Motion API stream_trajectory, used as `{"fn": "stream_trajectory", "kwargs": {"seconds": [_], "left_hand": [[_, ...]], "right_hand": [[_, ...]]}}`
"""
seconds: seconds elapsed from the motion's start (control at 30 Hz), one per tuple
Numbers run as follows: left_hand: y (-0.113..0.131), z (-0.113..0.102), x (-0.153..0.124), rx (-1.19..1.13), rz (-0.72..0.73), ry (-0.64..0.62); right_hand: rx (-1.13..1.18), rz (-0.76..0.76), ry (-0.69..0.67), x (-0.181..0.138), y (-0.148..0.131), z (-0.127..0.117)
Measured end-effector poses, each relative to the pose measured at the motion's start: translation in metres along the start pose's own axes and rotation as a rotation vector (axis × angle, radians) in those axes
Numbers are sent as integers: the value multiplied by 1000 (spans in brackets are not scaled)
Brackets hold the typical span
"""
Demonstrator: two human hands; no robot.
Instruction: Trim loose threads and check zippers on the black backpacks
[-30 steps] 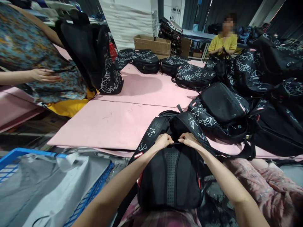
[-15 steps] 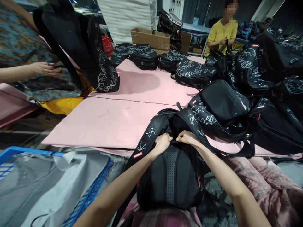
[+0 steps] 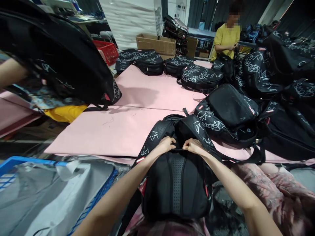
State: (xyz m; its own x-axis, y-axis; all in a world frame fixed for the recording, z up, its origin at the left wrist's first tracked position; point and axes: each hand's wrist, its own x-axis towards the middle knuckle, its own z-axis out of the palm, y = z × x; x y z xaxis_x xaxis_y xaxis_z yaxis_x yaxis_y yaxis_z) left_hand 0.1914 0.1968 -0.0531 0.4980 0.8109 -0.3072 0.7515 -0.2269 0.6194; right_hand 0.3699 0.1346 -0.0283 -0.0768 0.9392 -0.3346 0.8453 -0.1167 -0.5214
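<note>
The black backpack [image 3: 177,188] stood upright against my plaid clothing [image 3: 169,228], its padded back panel [image 3: 177,173] facing me and its top leaning over the near edge of the pink tabletop [image 3: 93,137]. My left fingers [image 3: 172,141] were curled closed at the upper edge of that panel; my right fingers [image 3: 187,144] pinched the same edge, a small gap between the two. The exact bit of fabric I gripped was too dark to make out. White-scribbled shoulder straps [image 3: 199,127] rose on both sides of my grip. Just to the right lay another scribbled backpack [image 3: 232,105]. A blue basket [image 3: 36,159] of grey material [image 3: 61,193] sat at my left. Across the tabletop stood a co-worker in yellow [image 3: 223,37].
</note>
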Motion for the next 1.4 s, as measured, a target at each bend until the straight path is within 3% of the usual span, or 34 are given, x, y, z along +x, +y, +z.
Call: {"fn": "stream_trajectory", "kwargs": {"seconds": [0.17,0.53,0.77,1.07,1.4], "left_hand": [[3,7,7,75,25,-96],[-2,36,-17,-33,-31,173],[-16,25,-10,-117,-8,18],[-9,21,-10,146,128,-38],[-8,30,-12,420,233,19]], "right_hand": [[0,-21,-11,-1,1,3],[27,-2,32,-12,1,15],[45,13,48,-13,8,26],[46,39,45,-8,0,15],[13,102,27,-4,-5,12]]}}
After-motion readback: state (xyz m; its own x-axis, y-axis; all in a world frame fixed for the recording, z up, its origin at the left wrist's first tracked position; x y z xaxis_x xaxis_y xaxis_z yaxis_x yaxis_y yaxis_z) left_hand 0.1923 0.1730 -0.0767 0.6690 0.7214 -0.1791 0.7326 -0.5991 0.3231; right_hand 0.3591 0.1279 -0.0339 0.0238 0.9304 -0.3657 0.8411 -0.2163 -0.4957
